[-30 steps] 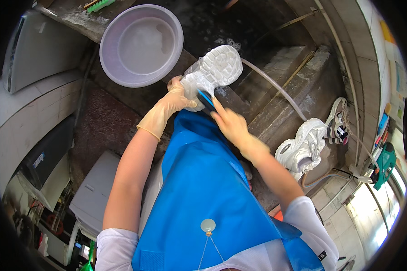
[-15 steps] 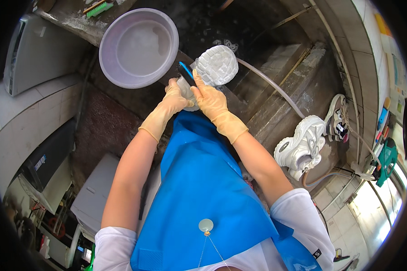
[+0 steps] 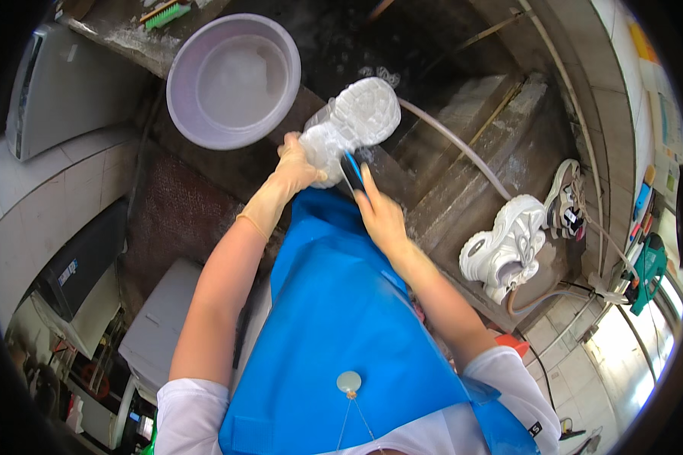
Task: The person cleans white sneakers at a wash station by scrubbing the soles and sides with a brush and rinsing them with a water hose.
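A white sneaker (image 3: 363,114) is held sole up above the dark wet ledge, with the toe pointing away to the right. My left hand (image 3: 293,168), in a pale yellow rubber glove, is closed round its near end. In my right hand (image 3: 382,218) is a black and blue scrubbing brush (image 3: 351,171), gripped by its handle at the right edge of the sole. The brush's bristles are hidden. A blue apron (image 3: 334,303) covers my front, just below the shoe.
A pale purple basin (image 3: 184,91) with cloudy water stands at the far left. To the right lie a white sneaker pair (image 3: 505,243), a grey-brown sneaker (image 3: 563,199) and a clear hose (image 3: 463,144). A green brush (image 3: 167,15) rests on the far left ledge.
My right hand and the brush have moved right and nearer, from across the sole to its right edge, exposing more of the sole. My left hand keeps its grip on the sneaker.
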